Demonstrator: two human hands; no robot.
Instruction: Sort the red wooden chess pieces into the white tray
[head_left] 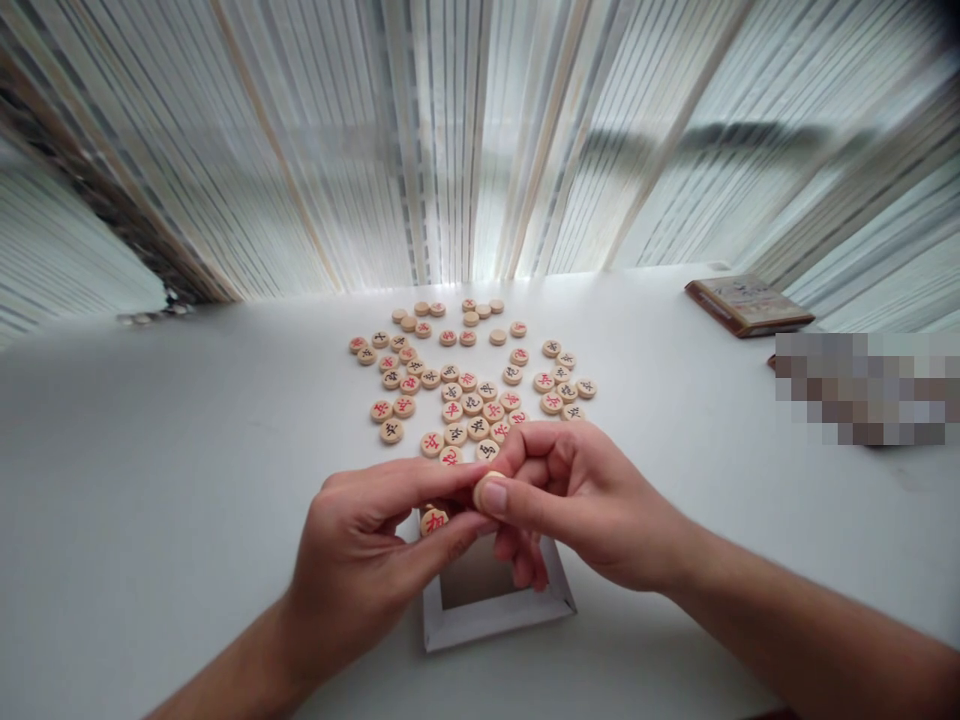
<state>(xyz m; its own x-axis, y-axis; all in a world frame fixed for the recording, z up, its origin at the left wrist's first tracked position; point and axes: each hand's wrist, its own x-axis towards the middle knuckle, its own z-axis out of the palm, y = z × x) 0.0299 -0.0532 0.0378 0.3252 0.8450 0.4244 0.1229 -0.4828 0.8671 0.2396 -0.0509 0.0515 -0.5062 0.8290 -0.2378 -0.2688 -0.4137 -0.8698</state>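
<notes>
Near the front edge of the tabletop (150,480), over a white box (491,622), the right hand (592,510) pinches a round piece (484,487) touching the left hand (360,560), which seems closed on a red-marked piece (433,521).

Most likely a room in a home: a plain white table (150,450) stands against a window hung with long striped sheer curtains (450,150), daylight coming through. Wooden chess pieces (465,385) lie scattered loose on it, with a brown game box (748,304) near the far corner
</notes>
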